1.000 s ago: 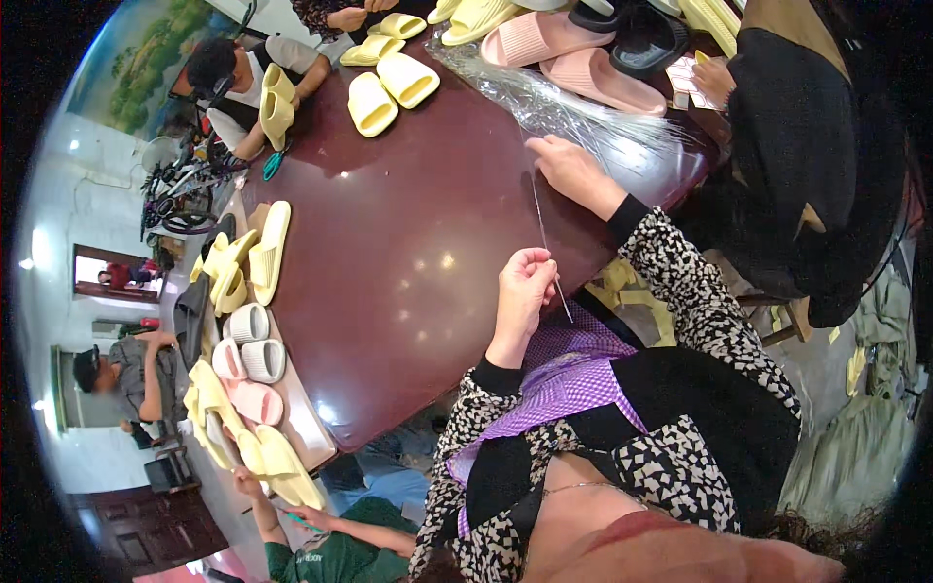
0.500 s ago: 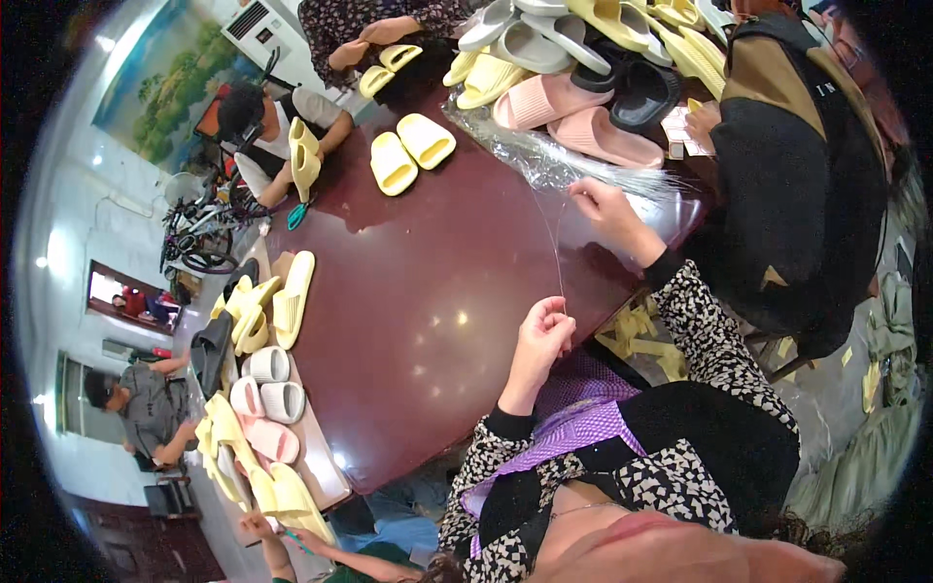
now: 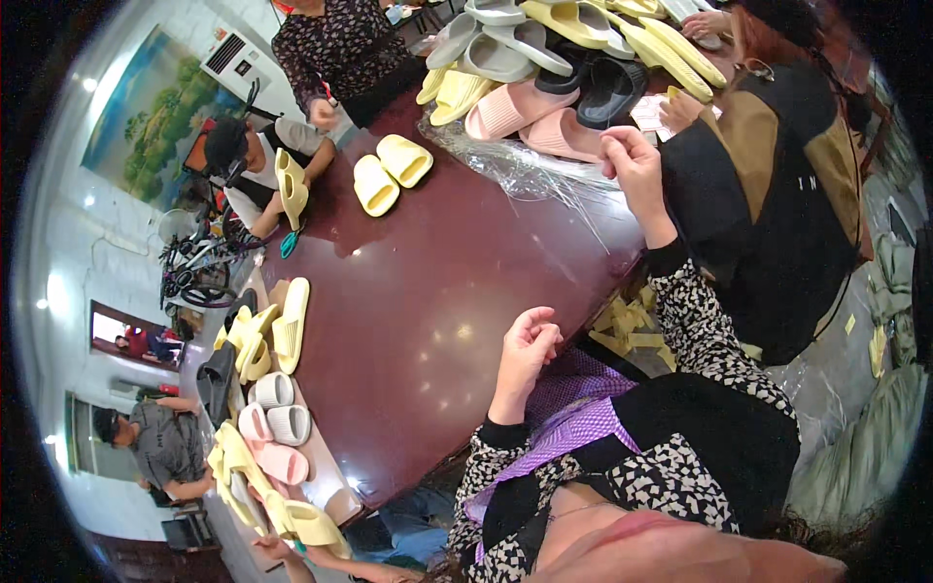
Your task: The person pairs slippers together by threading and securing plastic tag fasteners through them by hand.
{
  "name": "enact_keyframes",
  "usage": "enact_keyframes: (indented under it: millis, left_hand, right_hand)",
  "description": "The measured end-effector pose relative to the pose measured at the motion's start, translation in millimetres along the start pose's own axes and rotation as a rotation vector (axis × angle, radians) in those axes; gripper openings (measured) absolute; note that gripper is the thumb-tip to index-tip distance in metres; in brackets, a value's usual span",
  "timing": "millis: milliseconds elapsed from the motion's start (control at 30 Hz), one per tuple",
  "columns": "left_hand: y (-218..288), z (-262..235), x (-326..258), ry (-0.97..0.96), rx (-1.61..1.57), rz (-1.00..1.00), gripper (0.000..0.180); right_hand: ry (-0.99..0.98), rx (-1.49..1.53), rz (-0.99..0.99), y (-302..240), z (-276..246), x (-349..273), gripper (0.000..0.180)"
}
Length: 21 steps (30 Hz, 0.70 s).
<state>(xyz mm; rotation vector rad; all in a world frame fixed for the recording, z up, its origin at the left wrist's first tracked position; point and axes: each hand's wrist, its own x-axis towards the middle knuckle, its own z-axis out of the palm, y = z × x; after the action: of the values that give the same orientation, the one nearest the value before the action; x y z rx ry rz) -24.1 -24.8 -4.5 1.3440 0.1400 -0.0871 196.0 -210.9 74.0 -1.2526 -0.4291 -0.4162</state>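
Note:
Above the near edge of the dark red table [image 3: 418, 291], my left hand [image 3: 525, 360] has thumb and fingers drawn together in a pinch. My right hand [image 3: 637, 180], higher and farther right, is also pinched, with its fingertips by a pink slide slipper [image 3: 562, 136]. Whatever either hand holds is too thin or small to make out. Below the right fingertips, a bundle of clear thin strands [image 3: 573, 189] lies on crumpled clear plastic [image 3: 471, 155]. A pair of yellow slippers [image 3: 389, 173] stands on the far side of the table.
Grey, yellow, pink and black slippers [image 3: 515, 49] are heaped at the far right. More slippers [image 3: 282, 423] line the left edge. A person in black and tan [image 3: 768, 214] sits close on my right. Others sit around the table, one holding a yellow slipper [image 3: 292, 188].
My right hand has moved right and up, and my left hand slightly down and left. The clear strand between them no longer shows. The yellow pair before the far person is gone from view.

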Motion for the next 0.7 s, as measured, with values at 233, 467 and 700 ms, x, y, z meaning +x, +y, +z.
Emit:
enact_keyframes:
  millis: [233,467,700]
  left_hand:
    - [29,-6,0,0.194,0.044,0.191,0.019]
    - [57,-9,14,0.270,0.000,0.294,0.016]
    - [69,35,84,-0.197,-0.122,0.176,0.013]
  right_hand:
    - [-0.339,-0.018,0.338,-35,36,-52,0.008]
    - [-0.822,-0.051,0.504,-28,66,-119,0.009]
    - [-0.468,-0.174,0.498,-42,5,-126,0.009]
